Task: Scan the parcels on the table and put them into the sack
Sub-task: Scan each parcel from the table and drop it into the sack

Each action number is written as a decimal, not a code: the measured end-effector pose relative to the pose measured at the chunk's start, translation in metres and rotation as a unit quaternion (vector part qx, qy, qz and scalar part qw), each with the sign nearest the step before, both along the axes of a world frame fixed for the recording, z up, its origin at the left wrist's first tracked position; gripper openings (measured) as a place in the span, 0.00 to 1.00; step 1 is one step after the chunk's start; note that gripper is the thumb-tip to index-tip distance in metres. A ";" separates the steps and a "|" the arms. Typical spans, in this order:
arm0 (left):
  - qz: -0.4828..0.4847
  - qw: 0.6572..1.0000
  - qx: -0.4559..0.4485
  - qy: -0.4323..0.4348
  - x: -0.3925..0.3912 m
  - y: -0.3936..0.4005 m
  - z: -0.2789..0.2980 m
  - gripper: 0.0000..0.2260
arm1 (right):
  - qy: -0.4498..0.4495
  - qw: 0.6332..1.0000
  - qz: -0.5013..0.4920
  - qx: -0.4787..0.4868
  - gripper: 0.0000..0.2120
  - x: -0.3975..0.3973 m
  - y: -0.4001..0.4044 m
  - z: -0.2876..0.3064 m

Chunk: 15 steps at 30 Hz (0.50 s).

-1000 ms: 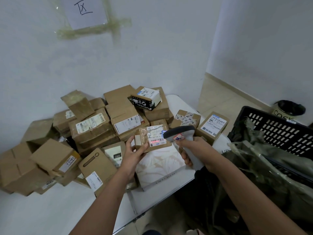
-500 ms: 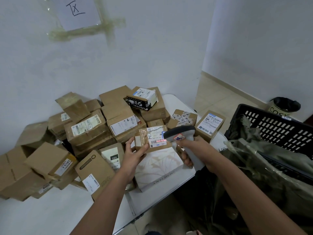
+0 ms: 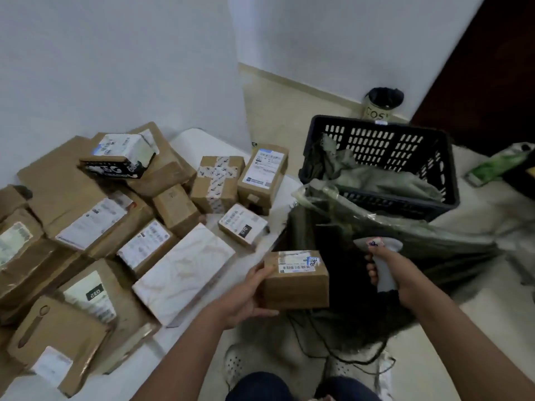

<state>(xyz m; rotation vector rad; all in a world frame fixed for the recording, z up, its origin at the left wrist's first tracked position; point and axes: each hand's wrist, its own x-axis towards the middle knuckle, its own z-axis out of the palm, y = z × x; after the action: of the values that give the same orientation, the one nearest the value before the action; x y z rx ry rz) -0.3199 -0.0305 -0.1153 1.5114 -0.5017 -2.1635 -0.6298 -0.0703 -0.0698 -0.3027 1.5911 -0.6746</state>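
Brown cardboard fills most of the white desk [image 3: 202, 140], where taped parcels lie heaped against the pale wall, many with white shipping labels facing up. The person's left hand [image 3: 246, 296] grips a small brown cardboard parcel [image 3: 295, 280] by its left end, fingers curled under it and thumb along its side, holding it off the desk's edge with its white barcode label on top. It hangs just beside the dark mouth of the olive-green woven sack [image 3: 405, 241], not yet inside. The right hand [image 3: 405, 273] is wrapped around the grip of a grey handheld barcode scanner [image 3: 382, 256], whose head points left over the sack's opening, close to the held parcel but apart from it. Behind the sack sits a black slotted plastic crate [image 3: 382, 146] with more green cloth draped over its near rim. On the desk near the held parcel lie a flat white marbled box [image 3: 185, 273] and a small labelled carton marked 010 [image 3: 243, 227]; farther back stands a black-and-white printed box [image 3: 118, 160] on top of the heap. A small dark-lined bin [image 3: 379, 104] stands on the tiled floor by the far wall. Down below, the person's white perforated clogs [image 3: 240, 366] show on the floor, with thin dark cables trailing between them.
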 end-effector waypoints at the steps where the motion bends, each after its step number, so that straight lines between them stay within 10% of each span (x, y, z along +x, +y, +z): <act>1: -0.016 0.999 0.030 0.001 -0.016 0.002 -0.013 0.28 | -0.003 0.999 -0.030 0.010 0.14 -0.018 0.008 -0.009; 15: -0.001 0.989 0.142 -0.041 -0.224 -0.042 -0.094 0.30 | -0.006 0.990 -0.119 0.074 0.16 -0.125 0.064 -0.066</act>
<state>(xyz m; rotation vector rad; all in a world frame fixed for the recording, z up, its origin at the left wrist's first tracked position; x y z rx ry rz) -0.5434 -0.0724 -0.2096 1.7556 -0.2264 -2.2560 -0.7552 -0.0059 -0.1361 0.0017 1.6708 -0.7347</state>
